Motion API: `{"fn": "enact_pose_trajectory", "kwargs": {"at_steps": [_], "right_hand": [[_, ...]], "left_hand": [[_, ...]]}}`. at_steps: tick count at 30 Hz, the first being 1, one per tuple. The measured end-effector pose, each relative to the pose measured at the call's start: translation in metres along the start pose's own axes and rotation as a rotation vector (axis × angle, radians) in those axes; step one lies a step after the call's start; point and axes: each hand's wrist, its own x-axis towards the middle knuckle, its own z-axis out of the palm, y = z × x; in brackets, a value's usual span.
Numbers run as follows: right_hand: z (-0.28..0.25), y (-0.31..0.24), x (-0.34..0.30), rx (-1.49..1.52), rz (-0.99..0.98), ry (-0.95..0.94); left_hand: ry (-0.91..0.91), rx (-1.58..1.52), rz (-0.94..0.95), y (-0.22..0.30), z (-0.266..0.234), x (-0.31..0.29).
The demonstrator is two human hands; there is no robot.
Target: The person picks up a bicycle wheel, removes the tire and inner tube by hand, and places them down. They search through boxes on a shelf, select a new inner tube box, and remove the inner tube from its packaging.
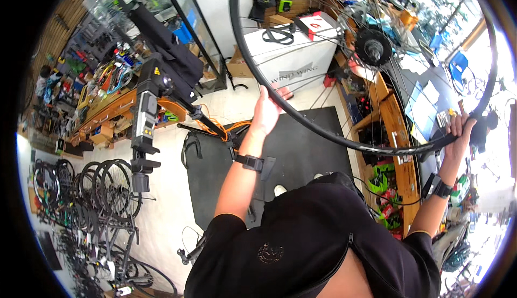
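A bicycle wheel [350,144] with a black rim and thin spokes is held up in front of me at the upper right. Its dark hub [373,47] shows a round toothed or notched part. My left hand [267,110] is closed at the rim's left side, thumb on the near side and fingertips showing beyond it. On the lower right of the rim, my right hand [459,131] has its fingers wrapped over the edge. Whether a tyre is on the rim I cannot tell.
A repair stand [148,109] rises left of me. Underfoot lies a black mat [307,163]. A white box-like counter [293,61] stands ahead, with a wooden workbench [401,163] at the right. Several bicycles [116,190] line the left, and an orange cable [212,128] lies by the stand.
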Motion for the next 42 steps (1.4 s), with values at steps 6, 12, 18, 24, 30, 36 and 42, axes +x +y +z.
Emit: {"fn": "enact_pose_trajectory", "kwargs": {"at_steps": [6,12,18,24,30,36,42], "right_hand": [[-0.002,0.002,-0.012,0.047,0.005,0.076],[-0.03,0.013,-0.013,0.019,0.035,0.247],[-0.017,0.03,0.003,0.087,0.12,0.174],[-0.014,0.038,0.007,0.122,0.119,0.165],[-0.005,0.043,0.012,0.131,0.128,0.145],[0.004,0.031,0.035,-0.085,0.095,0.032],[-0.001,0.055,0.038,-0.036,0.207,0.0]], "left_hand": [[-0.01,-0.183,0.121,0.017,0.024,-0.014],[-0.051,-0.176,0.207,0.024,0.041,-0.019],[-0.013,-0.118,0.305,0.051,0.039,-0.047],[-0.011,-0.062,0.308,0.055,0.035,-0.062],[-0.022,-0.033,0.358,0.065,0.029,-0.075],[-0.055,0.201,0.515,0.11,0.061,-0.089],[-0.028,0.205,0.498,0.116,0.051,-0.1]]}}
